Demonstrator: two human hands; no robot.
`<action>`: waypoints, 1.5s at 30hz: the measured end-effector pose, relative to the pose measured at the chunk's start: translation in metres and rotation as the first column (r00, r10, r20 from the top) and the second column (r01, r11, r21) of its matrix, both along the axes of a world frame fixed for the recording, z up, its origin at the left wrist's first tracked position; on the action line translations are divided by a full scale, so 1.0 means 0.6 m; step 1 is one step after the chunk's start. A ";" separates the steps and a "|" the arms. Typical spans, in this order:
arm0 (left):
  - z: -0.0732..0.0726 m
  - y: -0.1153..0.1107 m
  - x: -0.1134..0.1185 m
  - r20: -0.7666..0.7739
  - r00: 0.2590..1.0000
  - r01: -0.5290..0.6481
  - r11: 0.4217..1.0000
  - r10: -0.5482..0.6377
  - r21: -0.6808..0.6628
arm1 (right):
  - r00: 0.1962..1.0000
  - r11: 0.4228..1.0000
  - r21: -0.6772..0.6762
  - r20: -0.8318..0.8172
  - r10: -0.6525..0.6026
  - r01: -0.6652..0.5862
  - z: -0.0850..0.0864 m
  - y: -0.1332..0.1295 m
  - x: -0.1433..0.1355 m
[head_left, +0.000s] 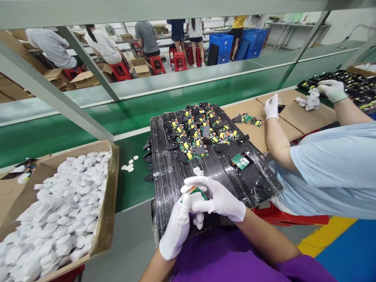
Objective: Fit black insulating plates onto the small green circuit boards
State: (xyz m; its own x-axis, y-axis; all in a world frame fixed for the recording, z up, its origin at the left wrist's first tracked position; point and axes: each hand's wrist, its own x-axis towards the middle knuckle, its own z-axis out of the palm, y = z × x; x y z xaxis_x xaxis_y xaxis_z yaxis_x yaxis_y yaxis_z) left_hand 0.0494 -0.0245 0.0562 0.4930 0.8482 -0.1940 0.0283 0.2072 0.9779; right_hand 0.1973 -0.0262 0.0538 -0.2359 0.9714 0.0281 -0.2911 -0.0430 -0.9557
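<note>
From the held piece, a cardboard box [107, 211] of white pieces lies toward 9 o'clock. The left hand [179, 219], gloved, has its fingers bent closed around the green circuit board [200, 191], which is held between both hands. It looks light and stiff but fragile, best gripped by its edges. A board pile [202, 133] sits at 12 o'clock. The right hand's [221, 199] fingers close over the board's other side.
</note>
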 end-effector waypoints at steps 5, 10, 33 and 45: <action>0.004 -0.005 0.001 -0.023 1.000 0.012 0.999 -0.011 0.035 | 0.991 0.994 0.067 0.091 -0.097 0.091 -0.001 -0.005 0.000; 0.000 -0.009 -0.006 -0.051 0.996 0.071 0.996 -0.068 0.047 | 0.981 0.968 0.225 0.129 -0.143 0.111 0.000 -0.015 0.001; 0.009 0.026 -0.079 -0.157 0.980 -0.113 0.991 0.123 0.071 | 0.595 0.957 0.283 0.780 -0.193 -0.061 0.005 0.061 0.061; -0.007 0.019 -0.039 0.017 0.961 -0.274 0.954 0.274 0.118 | 0.869 0.901 0.409 0.382 -0.315 0.147 0.000 -0.015 0.023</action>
State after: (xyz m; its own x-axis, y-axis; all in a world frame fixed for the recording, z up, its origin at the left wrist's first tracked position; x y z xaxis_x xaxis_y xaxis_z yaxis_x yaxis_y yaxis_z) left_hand 0.0258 -0.0130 0.0519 0.2381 0.9676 -0.0843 -0.0137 0.0902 0.9958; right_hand 0.2110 -0.0355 0.0538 -0.0755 0.9409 0.3303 0.1923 0.3387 -0.9210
